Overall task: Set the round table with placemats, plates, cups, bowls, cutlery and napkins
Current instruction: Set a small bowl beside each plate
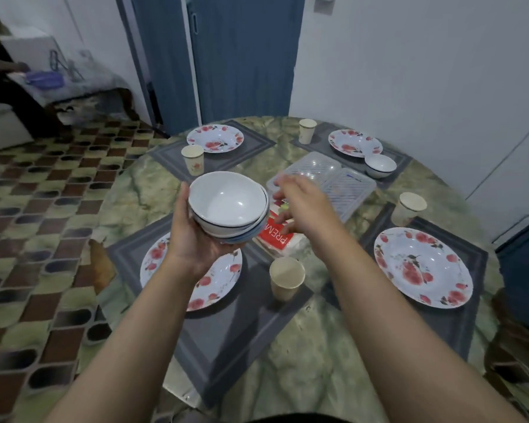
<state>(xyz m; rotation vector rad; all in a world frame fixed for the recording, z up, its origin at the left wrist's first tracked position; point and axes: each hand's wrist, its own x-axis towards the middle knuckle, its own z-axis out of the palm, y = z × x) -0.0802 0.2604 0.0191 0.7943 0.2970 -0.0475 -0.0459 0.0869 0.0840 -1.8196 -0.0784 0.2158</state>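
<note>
Left hand (193,239) carries a stack of white bowls (229,206) from below, palm up, fingers curled round the underside and thumb up the left wall. The stack is off the counter (147,190), above the near-left plate (214,285). Top bowl sits tilted slightly against the ones beneath; count in the stack not clear, at least three.

Right hand (303,203) reaches out just right of the stack, above a red-and-white packet (280,239) at the counter's middle. Hand is motion-blurred; fingers appear loosely spread, holding nothing I can make out. Whether they touch the packet: cannot tell.

Round counter, green marbled top. Four grey placemats, each with a flowered plate: near-left mat (226,331), near-right mat (458,325) with its plate (423,267), far-left mat (171,154) with plate (215,138), far-right mat (400,166) with plate (355,143).

Paper cups, upright, one per setting: near-left cup (287,278), near-right cup (409,209), far-left cup (193,159), far-right cup (307,130).

One bowl already set down (380,165) on the far-right mat, just beside its plate.

Clear plastic container (321,178) at the middle, behind the right hand.
</note>
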